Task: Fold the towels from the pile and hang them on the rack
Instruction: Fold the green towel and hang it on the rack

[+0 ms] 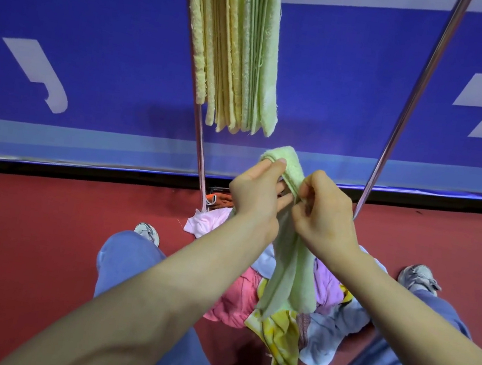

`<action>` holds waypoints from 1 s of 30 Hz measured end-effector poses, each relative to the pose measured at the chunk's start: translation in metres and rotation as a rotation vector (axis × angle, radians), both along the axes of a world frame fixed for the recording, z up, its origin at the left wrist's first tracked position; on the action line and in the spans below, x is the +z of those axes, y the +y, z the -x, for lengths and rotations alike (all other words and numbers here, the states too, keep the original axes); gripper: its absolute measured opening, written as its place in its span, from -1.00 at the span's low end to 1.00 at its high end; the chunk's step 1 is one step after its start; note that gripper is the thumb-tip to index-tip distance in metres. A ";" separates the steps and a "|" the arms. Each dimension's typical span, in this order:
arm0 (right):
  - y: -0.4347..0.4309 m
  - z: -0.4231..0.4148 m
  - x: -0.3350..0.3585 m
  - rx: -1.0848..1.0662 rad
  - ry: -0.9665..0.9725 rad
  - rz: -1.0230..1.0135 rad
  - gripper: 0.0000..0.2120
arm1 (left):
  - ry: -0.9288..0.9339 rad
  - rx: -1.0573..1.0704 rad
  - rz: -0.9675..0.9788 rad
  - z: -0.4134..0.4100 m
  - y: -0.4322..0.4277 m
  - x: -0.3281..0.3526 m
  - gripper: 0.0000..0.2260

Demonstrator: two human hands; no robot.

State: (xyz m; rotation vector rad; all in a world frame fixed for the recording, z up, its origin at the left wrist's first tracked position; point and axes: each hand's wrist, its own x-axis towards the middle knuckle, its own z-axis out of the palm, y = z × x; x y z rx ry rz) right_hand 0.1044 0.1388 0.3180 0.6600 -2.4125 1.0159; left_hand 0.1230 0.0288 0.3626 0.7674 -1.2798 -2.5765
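A light green towel (289, 270), folded lengthwise, was held above the floor pile (234, 300), pinched near its top by curled fingers (278, 165) of the left hand (254, 198) and right hand (326, 218). Folding seemed nearly finished; lifting it over the rack (408, 101) was judged next.

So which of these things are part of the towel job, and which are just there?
Job: green towel, held by left hand and right hand; hung towels; rack; pile.
Just there: blue banner; red floor; shoes.
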 end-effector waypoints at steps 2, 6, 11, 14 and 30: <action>0.000 -0.003 -0.001 0.016 -0.018 0.010 -0.75 | -0.002 0.005 -0.008 0.000 0.002 0.000 -0.67; -0.002 -0.008 -0.004 0.012 -0.078 0.045 -0.69 | 0.004 0.020 -0.028 -0.002 0.007 0.001 -0.90; -0.009 -0.010 -0.004 -0.154 -0.187 0.034 -0.59 | -0.010 0.030 -0.045 -0.006 0.010 0.008 -0.89; -0.018 -0.003 0.003 -0.223 -0.225 0.108 -0.64 | -0.003 0.033 -0.047 -0.005 0.012 0.015 -0.87; -0.019 0.038 0.087 -0.066 0.014 -0.124 -0.78 | 0.117 -0.187 1.196 0.005 -0.026 0.016 -0.72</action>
